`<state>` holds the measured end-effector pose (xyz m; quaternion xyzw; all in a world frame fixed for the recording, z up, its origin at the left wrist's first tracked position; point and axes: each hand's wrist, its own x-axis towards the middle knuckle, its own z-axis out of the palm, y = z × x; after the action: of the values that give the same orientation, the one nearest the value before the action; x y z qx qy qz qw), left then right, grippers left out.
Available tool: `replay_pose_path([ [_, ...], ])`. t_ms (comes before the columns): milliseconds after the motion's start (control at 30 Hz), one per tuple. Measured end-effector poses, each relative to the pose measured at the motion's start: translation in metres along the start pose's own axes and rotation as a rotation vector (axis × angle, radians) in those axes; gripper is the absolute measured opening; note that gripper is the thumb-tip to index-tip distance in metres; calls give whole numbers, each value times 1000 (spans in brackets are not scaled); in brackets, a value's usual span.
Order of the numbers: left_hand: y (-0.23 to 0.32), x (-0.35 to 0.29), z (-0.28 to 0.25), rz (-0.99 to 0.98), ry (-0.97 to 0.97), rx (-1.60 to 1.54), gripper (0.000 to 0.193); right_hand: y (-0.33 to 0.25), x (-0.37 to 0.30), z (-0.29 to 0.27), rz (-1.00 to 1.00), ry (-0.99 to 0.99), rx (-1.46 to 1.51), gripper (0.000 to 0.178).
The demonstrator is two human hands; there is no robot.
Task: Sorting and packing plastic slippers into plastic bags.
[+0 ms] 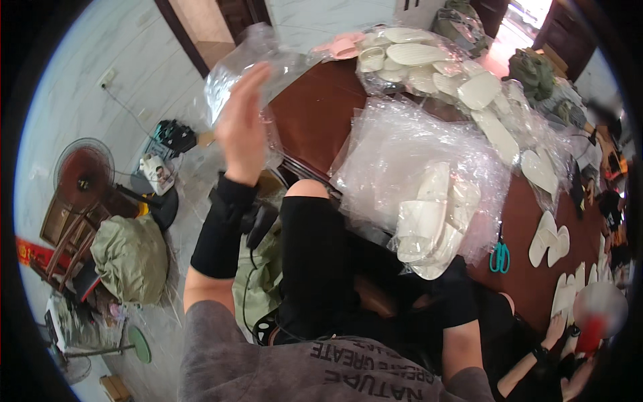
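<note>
The left hand (pixel 241 127) is raised over the counter (pixel 315 107) edge, its grip clamped on a clear plastic bag (pixel 248 67). The right hand is hidden under a bagged bundle of white slippers (pixel 429 224), so its grip cannot be told.

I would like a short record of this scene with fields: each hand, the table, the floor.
left hand: raised, touching a clear plastic bag
right hand: hidden behind a bundle of white slippers in clear plastic
table: dark red-brown wood; bagged slippers, loose pairs, teal scissors
floor: standing fan, green sack
</note>
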<state>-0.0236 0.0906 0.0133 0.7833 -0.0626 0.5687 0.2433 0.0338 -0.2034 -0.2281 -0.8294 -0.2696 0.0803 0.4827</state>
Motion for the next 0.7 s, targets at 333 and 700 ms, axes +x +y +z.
replay_pose_path([
  [333, -34, -99, 131, 260, -805, 98, 47, 29, -42, -67, 76, 209, -233, 59],
  [700, 141, -191, 81, -1571, -811, -876, 32, 47, -65, -68, 67, 274, -374, 58],
])
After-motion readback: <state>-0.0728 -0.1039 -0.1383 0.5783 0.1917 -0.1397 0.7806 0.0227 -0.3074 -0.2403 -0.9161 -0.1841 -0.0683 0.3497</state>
